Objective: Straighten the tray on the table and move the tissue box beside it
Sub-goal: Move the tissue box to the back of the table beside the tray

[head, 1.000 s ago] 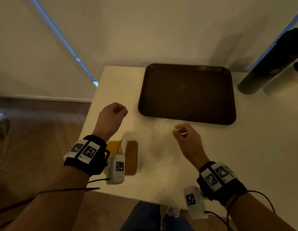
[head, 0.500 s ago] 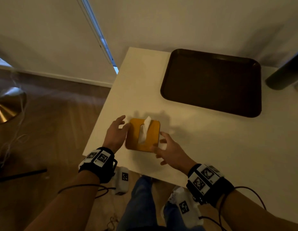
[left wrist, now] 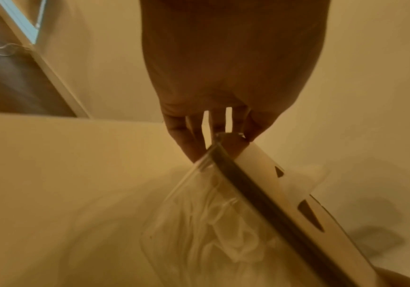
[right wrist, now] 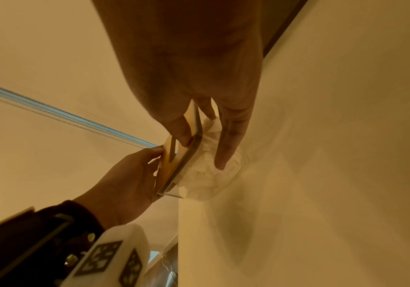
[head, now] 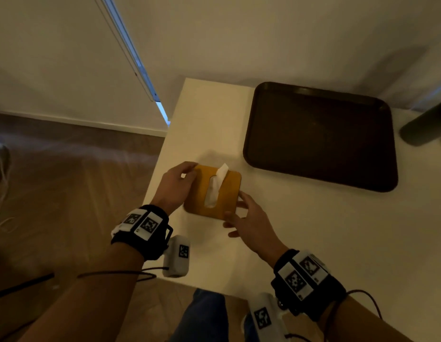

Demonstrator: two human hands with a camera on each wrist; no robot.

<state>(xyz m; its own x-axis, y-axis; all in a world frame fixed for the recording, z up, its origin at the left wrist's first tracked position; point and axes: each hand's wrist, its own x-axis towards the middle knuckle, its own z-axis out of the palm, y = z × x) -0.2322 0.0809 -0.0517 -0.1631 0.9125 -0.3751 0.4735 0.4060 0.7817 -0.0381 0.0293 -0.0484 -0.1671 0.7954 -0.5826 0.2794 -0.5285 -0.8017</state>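
A tissue box [head: 214, 191] with a clear body and an orange lid stands near the white table's front left corner, a tissue poking from its slot. My left hand [head: 187, 174] grips its left side, fingers curled over the far corner. My right hand [head: 235, 213] pinches its near right corner. The left wrist view has the box [left wrist: 223, 223] under my fingertips [left wrist: 187, 143]. In the right wrist view my thumb lies on the lid and my fingers [right wrist: 226, 151] along the clear wall of the box [right wrist: 187, 155]. The dark brown tray [head: 320, 137] lies empty, back right of the box, roughly square to the table.
A dark cylinder [head: 424, 127] stands at the right edge behind the tray. The table [head: 313, 243] ends just left of the box, with wooden floor [head: 66, 193] below. A wall runs along the table's far side.
A second ago both hands hovered, curled and holding nothing. They then reached the box and now grip its sides. The box appears slightly nearer the tray.
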